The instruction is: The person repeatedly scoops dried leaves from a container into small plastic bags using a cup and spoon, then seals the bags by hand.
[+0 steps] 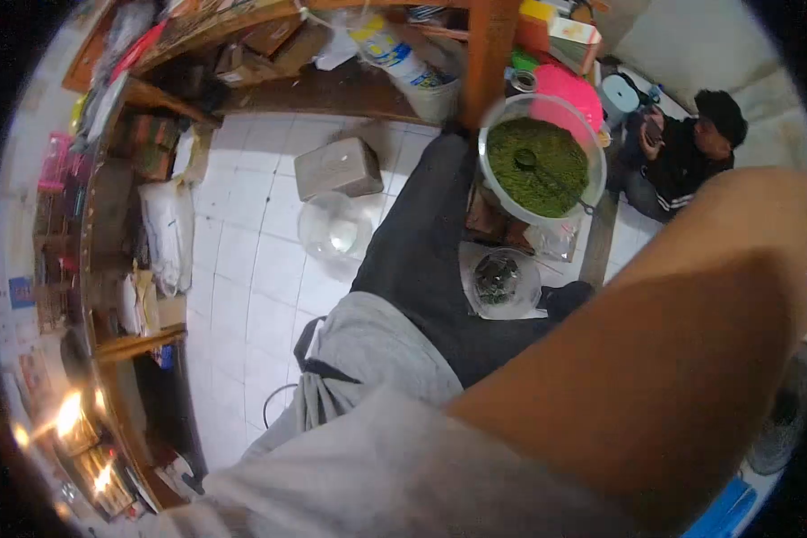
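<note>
Neither my left hand nor my right hand shows. A bare, bent arm of mine crosses the lower right from a light sleeve, its hand out of frame. Beyond the arm, a clear tub (595, 192) holds a green shredded mass, with a dark ladle (556, 179) lying in it. Below that tub, a smaller clear container (531, 296) with dark green pieces stands by my dark-trousered legs. A transparent round container (318, 229) with something white inside is on the tiles to the left.
A greyish block (337, 169) lies on the white tiled floor (233, 269). Wooden shelves (143, 345) with packages line the left. A person (686, 166) in dark clothes sits at the upper right holding a phone. A wooden post (489, 63) rises beside the tub.
</note>
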The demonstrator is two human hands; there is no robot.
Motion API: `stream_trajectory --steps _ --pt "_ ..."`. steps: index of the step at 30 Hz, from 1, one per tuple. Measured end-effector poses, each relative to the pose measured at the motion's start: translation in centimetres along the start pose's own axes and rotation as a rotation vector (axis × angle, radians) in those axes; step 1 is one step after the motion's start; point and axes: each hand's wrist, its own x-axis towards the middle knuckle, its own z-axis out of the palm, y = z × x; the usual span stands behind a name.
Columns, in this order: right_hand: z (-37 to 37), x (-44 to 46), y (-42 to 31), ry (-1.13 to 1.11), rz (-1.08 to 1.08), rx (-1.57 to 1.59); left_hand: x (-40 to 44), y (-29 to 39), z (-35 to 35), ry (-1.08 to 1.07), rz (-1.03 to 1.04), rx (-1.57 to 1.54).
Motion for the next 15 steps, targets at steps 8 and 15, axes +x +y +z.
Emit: stream_trajectory --steps 8,15 --pt "-4.1 -5.4 -1.6 0.025 0.066 0.185 -13.0 1.8 -4.0 0.183 -0.065 -0.302" --pt "1.4 -6.6 2.7 0.215 0.05 0.241 -47.4 -0.3 -13.4 0.223 -0.716 -0.842"
